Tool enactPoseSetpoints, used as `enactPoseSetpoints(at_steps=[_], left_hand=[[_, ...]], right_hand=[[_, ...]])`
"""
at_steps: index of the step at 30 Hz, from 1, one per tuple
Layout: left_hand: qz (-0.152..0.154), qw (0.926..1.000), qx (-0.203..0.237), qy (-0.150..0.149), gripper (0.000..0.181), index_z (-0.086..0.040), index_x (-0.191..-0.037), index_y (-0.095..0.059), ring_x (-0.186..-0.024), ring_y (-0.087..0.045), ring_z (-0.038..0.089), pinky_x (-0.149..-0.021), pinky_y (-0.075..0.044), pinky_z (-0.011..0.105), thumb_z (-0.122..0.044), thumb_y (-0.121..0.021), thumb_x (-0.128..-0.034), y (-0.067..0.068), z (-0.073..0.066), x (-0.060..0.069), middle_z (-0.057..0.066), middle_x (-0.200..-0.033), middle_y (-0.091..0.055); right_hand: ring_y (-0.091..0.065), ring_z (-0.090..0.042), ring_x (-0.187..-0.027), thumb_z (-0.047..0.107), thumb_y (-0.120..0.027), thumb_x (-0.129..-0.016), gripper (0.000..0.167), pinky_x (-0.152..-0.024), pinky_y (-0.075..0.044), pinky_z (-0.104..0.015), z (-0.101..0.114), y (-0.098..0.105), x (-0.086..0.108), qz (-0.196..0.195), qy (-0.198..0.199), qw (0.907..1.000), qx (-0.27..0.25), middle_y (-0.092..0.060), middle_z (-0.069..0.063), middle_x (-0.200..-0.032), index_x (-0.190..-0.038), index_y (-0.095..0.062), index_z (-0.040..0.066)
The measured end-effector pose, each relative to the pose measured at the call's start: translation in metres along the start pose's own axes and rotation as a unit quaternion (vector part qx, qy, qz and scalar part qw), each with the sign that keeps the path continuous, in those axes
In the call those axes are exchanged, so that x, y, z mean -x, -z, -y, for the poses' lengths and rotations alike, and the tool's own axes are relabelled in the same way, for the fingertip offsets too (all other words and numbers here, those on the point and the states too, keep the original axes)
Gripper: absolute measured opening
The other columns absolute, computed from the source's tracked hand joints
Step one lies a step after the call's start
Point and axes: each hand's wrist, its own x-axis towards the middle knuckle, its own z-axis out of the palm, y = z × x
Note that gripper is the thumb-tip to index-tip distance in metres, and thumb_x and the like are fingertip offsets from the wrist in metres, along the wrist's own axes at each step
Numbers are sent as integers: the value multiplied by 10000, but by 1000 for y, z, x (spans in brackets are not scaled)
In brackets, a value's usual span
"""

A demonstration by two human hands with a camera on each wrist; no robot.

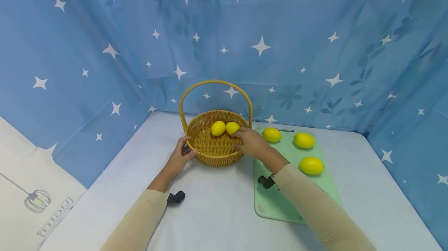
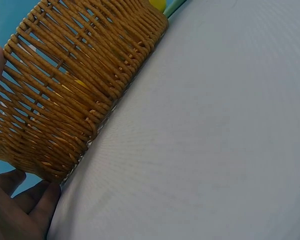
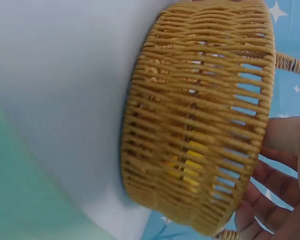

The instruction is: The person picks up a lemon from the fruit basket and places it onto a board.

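Note:
A wicker basket (image 1: pixel 217 161) stands on the white table, two lemons (image 1: pixel 218 128) (image 1: pixel 231 127) side by side at the back of its inside. My left hand (image 1: pixel 178 160) grips the basket's left side; in the left wrist view the thumb and fingers of that hand (image 2: pixel 25 212) touch the weave (image 2: pixel 75 85). My right hand (image 1: pixel 254 144) reaches over the right rim, fingers loosely spread beside the right-hand lemon and partly covering it. In the right wrist view this hand (image 3: pixel 285 195) is at the rim of the basket (image 3: pixel 200 105), lemon yellow showing through gaps.
Right of the basket lies a green cutting board (image 1: pixel 280 204) with three lemons (image 1: pixel 272 134) (image 1: pixel 304 140) (image 1: pixel 311 165) on it, under my right forearm. The basket's tall handle (image 1: pixel 216 81) arches above it. A blue star-patterned curtain (image 1: pixel 224 25) hangs behind the table (image 1: pixel 206 212).

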Motion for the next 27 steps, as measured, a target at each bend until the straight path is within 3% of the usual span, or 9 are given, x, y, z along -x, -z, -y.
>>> enactPoseSetpoints(at_steps=[12, 19, 22, 27], left_hand=[[-93, 9999, 26, 42, 610, -168, -1465, -295, -1368, -338, 394, -1057, -386, 491, -266, -635, -967, -4, 1, 2, 148, -1562, -215], [82, 9999, 77, 96, 644, -160, -1491, -257, -1379, -313, 399, -1067, -373, 482, -271, -624, -974, 0, -4, 1, 160, -1578, -165], [186, 9996, 127, 156, 656, -130, -1504, -232, -1380, -302, 413, -1068, -369, 474, -239, -613, -981, 1, -8, 2, 182, -1581, -143], [264, 9994, 148, 145, 648, -75, -1494, -228, -1365, -321, 430, -1057, -389, 451, -207, -607, -984, 2, -28, 10, 224, -1568, -157]], right_hand=[[-531, -256, -1207, 222, -692, -914, 431, -1002, -458, -433, 5, -14, -17, 280, -124, 9994, -170, -576, -74, -1315, -1314, -613, 84], [-513, -262, -1221, 267, -718, -900, 538, -1018, -443, -441, 4, -19, -31, 369, -290, 9989, 10, -547, -76, -1348, -1379, -550, 90], [-482, -288, -1255, 285, -717, -901, 575, -1031, -425, -463, 4, -20, -35, 381, -373, 9985, 85, -509, -99, -1381, -1407, -518, 96], [-430, -294, -1295, 300, -696, -910, 579, -1042, -410, -466, 3, -24, -42, 369, -565, 9973, 295, -451, -111, -1417, -1422, -498, 117]])
